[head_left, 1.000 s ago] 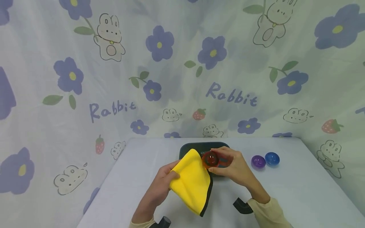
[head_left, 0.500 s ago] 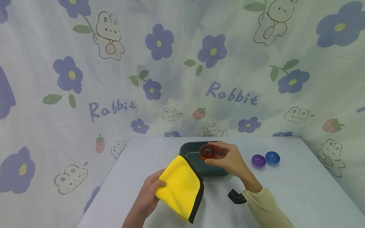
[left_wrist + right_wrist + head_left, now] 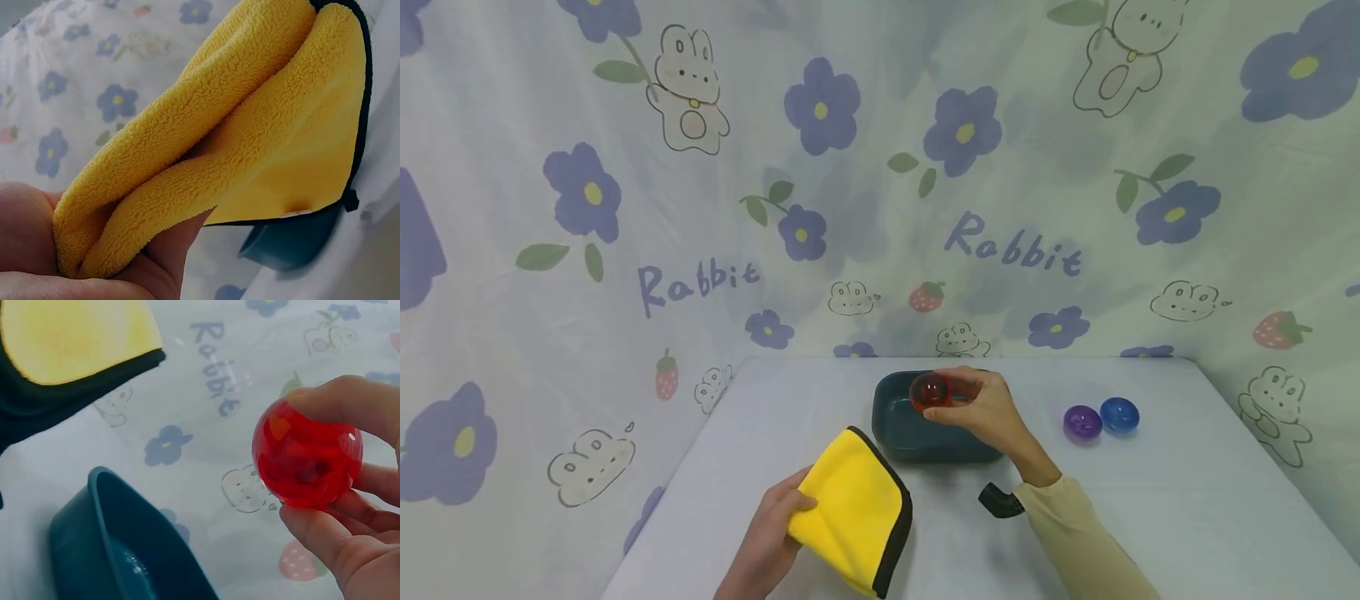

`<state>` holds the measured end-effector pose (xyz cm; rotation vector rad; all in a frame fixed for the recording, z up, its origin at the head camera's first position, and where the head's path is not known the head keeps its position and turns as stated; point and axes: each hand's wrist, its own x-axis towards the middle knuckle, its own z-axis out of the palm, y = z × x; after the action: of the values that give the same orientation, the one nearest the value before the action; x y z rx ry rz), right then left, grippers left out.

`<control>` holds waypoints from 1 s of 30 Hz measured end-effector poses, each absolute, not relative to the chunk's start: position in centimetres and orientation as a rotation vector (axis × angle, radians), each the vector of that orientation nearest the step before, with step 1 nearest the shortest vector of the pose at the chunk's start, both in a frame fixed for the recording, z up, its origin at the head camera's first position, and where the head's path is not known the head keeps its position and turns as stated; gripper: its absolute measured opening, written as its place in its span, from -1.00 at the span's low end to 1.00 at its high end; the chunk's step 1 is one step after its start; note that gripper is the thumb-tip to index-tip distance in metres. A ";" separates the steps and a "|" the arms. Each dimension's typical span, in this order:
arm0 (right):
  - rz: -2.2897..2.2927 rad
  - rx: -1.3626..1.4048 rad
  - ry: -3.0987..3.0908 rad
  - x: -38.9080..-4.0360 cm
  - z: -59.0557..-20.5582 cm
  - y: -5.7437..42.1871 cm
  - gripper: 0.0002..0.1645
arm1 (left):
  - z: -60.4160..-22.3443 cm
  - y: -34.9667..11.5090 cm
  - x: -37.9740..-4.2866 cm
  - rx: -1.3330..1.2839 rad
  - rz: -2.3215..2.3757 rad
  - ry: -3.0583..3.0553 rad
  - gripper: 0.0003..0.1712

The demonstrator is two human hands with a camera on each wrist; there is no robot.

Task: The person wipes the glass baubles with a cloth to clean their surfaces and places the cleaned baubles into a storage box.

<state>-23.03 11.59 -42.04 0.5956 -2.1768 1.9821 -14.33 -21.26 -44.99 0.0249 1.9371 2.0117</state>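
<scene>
A translucent red ball (image 3: 928, 392) was pinched between thumb and fingers of the right hand (image 3: 988, 410), over the teal tray (image 3: 904, 423) in the head view. Toward seven o'clock from it, a dark-edged yellow cloth (image 3: 852, 510) was gripped at its nine-o'clock side by the left hand (image 3: 772, 521). At three o'clock, a purple round piece (image 3: 1082, 424) lay just beside a blue round piece (image 3: 1120, 415).

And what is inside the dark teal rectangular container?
The container shows only bare inner surface; in the head view, the right hand and transparent red ball cover much of the rest.
</scene>
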 end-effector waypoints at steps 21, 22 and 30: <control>2.016 0.441 -2.284 -26.7 -46.3 9.7 -0.30 | -47.8 -22.6 -14.6 -0.057 1.957 1.935 -0.19; 2.011 0.431 -2.292 -26.9 -46.5 9.6 -0.30 | -47.9 -22.7 -14.6 -0.051 1.959 1.933 -0.19; 1.992 0.417 -2.351 -28.1 -47.7 8.8 -0.33 | -48.4 -22.9 -14.5 -0.095 1.944 1.945 -0.18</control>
<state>-28.05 8.81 -47.73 0.4175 -2.3515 1.9917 -14.49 -22.90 -48.39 -0.0953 1.9447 1.9443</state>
